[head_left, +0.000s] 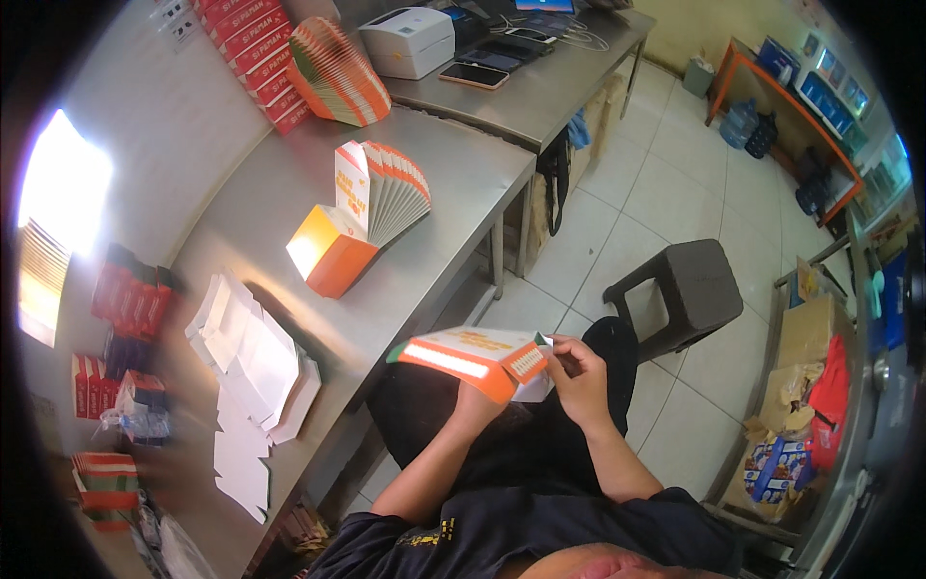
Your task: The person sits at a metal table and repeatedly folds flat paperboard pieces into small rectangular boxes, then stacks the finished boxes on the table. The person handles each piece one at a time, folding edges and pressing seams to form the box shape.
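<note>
Basically, the folding carton (orange/white, green at its L end) is up over the dark-trousered lap, off the R edge of the steel table. Key relation: its long axis runs approx L–R, R end w/ the loose flap pointing straight at the R hand, which is nearer that end; L hand sits underneath, approx below the R half. R thumb + forefinger are narrow, seemingly pinching the flap, other fingers curled. L fingers are hidden by the carton, so can't tell how wide, tho the hand looks to be bearing it. On the table: white-side-up carton blanks twd the near end; orange box + fanned cartons farther up, touching, btwn wall edge & R edge.
</note>
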`<state>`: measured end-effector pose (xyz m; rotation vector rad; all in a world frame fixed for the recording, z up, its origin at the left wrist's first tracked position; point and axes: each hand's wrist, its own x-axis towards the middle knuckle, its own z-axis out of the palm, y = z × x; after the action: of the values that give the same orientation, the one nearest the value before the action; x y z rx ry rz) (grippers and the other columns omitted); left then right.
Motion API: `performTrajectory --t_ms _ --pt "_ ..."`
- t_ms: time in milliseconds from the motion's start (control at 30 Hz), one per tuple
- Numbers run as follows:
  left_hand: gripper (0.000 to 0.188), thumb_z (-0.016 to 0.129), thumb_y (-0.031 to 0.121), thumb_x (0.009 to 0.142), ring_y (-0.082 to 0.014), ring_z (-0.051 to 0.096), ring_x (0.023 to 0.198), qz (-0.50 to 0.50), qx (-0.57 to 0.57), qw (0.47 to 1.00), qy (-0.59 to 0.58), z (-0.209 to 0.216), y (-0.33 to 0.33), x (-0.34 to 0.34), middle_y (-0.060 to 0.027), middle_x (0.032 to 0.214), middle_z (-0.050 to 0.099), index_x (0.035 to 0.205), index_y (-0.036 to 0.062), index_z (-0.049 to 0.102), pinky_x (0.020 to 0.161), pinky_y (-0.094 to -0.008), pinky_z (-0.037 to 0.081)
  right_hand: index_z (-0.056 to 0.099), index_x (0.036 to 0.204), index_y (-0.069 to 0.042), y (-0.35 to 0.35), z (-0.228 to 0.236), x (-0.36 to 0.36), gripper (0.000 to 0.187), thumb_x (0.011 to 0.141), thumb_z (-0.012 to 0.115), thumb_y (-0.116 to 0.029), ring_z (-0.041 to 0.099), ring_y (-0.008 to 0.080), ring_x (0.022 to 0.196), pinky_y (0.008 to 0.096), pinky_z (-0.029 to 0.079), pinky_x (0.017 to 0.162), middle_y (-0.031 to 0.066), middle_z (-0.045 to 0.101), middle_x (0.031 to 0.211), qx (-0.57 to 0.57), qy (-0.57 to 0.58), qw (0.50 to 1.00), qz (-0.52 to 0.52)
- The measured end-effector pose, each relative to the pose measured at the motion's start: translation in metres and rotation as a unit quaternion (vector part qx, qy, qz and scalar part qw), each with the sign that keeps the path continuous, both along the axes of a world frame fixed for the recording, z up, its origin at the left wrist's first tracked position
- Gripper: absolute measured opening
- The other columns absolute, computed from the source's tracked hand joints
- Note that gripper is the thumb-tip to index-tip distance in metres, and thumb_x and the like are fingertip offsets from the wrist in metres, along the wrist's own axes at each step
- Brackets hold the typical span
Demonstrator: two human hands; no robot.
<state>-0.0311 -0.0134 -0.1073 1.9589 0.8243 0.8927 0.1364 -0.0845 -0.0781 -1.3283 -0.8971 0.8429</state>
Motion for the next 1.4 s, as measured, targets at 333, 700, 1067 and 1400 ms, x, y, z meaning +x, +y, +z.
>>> performTrajectory --t_ms 333,700,1067,1400 --pt "0.026 0.075 0.009 0.091 -0.0316 0.072 0.104 0.043 -0.076 0.996 -0.024 0.031 -0.015 0.019 -0.0121 0.109 0.074 0.116 0.0036 0.07 0.089 -0.041 0.055 0.064 0.095 0.005 -0.003 0.004 -0.009 0.017 0.09 0.077 -0.006 0.077 0.0207 0.092 0.0322 0.06 0.085 0.0165 0.077 0.099 -0.022 -0.125 0.99 -0.068" --pt "0.023 0.076 0.008 0.087 -0.0311 0.072 0.095 0.018 0.083 0.996 -0.016 0.028 -0.01 0.018 -0.0095 0.101 0.074 0.11 0.0053 0.073 0.08 -0.0433 0.054 0.064 0.096 0.005 -0.001 -0.003 -0.011 0.02 0.089 0.078 -0.007 0.077 0.0203 0.092 0.0324 0.06 0.082 0.017 0.077 0.092 -0.026 -0.172 0.983 -0.062" --pt "0.034 0.077 0.008 0.086 -0.0309 0.07 0.106 0.0 0.034 0.999 0.032 0.016 -0.008 0.015 -0.0117 0.112 0.072 0.12 0.0068 0.069 0.088 -0.0422 0.053 0.064 0.1 0.003 -0.002 0.006 -0.007 0.021 0.088 0.078 -0.007 0.077 0.0317 0.099 0.0359 0.061 0.081 0.0216 0.076 0.1 -0.06 -0.22 0.973 -0.027" --pt "0.03 0.082 0.004 0.084 -0.0298 0.071 0.088 0.159 -0.002 0.987 -0.027 0.055 -0.014 0.023 -0.0128 0.095 0.069 0.106 0.0016 0.061 0.077 -0.0342 0.055 0.07 0.102 0.001 0.008 0.017 0.02 0.021 0.095 0.072 -0.019 0.072 0.0323 0.069 0.0395 0.054 0.064 0.0193 0.072 0.08 -0.068 -0.291 0.945 -0.132"
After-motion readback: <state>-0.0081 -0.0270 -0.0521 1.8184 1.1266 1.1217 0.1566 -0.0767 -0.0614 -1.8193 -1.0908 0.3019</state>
